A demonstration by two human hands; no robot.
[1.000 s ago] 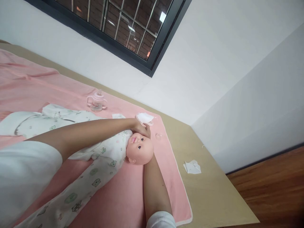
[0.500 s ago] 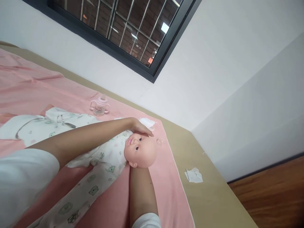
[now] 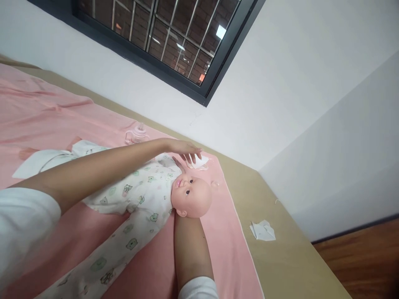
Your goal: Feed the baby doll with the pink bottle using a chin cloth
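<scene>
A bald baby doll in a white patterned outfit lies on its back on the pink blanket. My left hand is above the blanket past the doll's head, its fingers apart and bent down. Its fingertips overlap a white folded tissue or cloth; contact cannot be made out. Under the doll's neck passes my right forearm. A small part of my right hand shows at the doll's far shoulder, curled round it, with most of the fingers hidden.
Behind my left forearm stands a clear baby bottle with pink handles. A small transparent item lies beyond the doll's head. Another white tissue rests on the tan mat. A white wall and dark-framed window rise behind.
My left hand has lifted off the side of the doll's head and moved away toward the white tissue or cloth. My right arm still lies beneath the doll's neck. The view has shifted slightly.
</scene>
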